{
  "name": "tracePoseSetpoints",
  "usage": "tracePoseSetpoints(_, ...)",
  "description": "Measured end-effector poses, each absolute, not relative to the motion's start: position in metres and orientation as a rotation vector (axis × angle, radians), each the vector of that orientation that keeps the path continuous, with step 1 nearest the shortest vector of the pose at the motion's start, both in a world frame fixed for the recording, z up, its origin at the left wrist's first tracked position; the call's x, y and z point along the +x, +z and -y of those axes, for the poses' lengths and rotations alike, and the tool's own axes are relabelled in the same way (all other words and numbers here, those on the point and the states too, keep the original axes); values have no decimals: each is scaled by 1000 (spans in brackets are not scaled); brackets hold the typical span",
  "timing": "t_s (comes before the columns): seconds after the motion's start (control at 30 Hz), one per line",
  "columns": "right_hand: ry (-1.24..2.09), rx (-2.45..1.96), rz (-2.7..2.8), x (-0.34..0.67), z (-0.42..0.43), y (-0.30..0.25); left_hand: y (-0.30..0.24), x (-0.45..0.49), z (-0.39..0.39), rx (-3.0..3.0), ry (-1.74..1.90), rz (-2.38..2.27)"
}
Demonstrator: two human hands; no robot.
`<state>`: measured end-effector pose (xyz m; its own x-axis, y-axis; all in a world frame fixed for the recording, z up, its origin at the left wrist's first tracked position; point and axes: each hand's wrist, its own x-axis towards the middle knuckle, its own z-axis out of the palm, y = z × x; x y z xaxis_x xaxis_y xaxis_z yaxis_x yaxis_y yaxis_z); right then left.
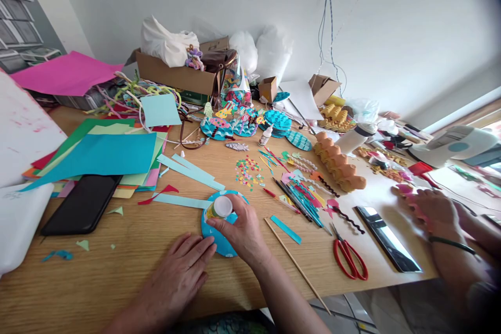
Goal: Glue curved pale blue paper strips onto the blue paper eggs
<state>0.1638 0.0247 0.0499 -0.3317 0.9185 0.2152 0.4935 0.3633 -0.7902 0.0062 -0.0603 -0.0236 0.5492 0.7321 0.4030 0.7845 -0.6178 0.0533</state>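
A round blue paper disc [225, 242] lies flat on the table in front of me. My right hand [245, 232] grips what looks like a glue stick [219, 209], with a white round end and a yellowish label, over the disc. Its lower end is hidden from me. My left hand [188, 255] lies flat, fingertips at the disc's lower left edge. Pale blue paper strips [191, 172] lie just beyond the disc; one strip [182, 201] reaches to its left edge. To the right are a blue strip [285, 229] and a thin wooden stick [297, 266].
Red-handled scissors [350, 258] and a phone [387, 240] lie right, near another person's hand [434, 209] on an egg carton piece. Coloured paper [102, 151] and a black phone [82, 203] are left. Confetti [249, 171], pencils [301, 201] and a glue bottle [265, 136] lie beyond.
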Motion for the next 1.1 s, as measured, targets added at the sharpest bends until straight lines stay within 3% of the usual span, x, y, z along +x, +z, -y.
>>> tracePoseSetpoints(1.1, 754, -1158, 1951, 149, -30, 45, -21, 13, 61, -2584, -683, 1307)
